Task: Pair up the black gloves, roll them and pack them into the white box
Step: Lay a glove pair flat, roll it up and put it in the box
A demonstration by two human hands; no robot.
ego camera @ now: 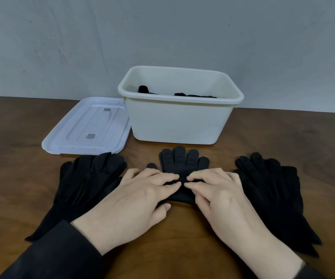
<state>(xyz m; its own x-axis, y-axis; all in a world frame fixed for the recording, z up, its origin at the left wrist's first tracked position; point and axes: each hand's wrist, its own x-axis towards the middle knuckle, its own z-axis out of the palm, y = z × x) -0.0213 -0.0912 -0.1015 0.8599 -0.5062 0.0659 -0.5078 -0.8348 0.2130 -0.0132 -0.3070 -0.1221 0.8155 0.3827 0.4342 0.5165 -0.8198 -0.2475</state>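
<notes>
A black glove pair (183,160) lies in the middle of the wooden table, fingers pointing toward the white box (179,121). Its cuff end is partly rolled up under my hands. My left hand (136,196) and my right hand (221,194) both grip the roll, fingers curled over its top and thumbs at its near edge, fingertips almost meeting. More black gloves lie in a pile on the left (86,182) and in another on the right (271,190). Some black glove fabric (144,89) shows inside the box.
The box's translucent white lid (88,127) lies flat to the left of the box. A grey wall stands right behind the table's far edge. Bare wood (303,137) shows to the right of the box.
</notes>
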